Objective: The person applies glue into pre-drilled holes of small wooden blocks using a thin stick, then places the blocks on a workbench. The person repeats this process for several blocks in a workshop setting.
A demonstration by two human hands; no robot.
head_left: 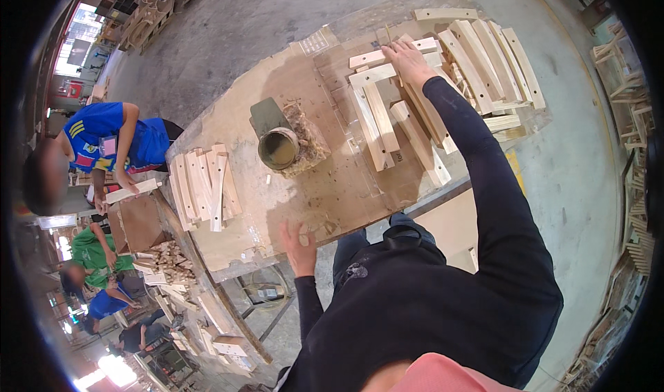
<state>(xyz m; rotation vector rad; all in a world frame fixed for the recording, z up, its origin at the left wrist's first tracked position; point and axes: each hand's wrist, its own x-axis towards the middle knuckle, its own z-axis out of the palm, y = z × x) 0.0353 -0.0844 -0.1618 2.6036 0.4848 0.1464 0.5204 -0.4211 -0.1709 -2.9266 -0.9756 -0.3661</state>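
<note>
At the far right of the table, my right hand (408, 60) is closed over a pale wooden strip (370, 59) with dark holes, at the top of a stack. Beneath and beside it, more wooden strips (377, 119) lie crossed and slanted; my palm hides part of them. Over the table's near edge my left hand (299, 249) is open, fingers apart, holding nothing. Mid-table stands a round pot (279, 148) with murky brownish contents, next to a crusted block (309, 140) and a dark green flat piece (267, 115).
Several wooden strips (207, 184) lie at the table's left end, and another row (484, 60) is at the far right. Brown cardboard (242, 108) covers the tabletop. A co-worker in blue (114, 140) holds a strip at the left, beside piled wood (169, 264).
</note>
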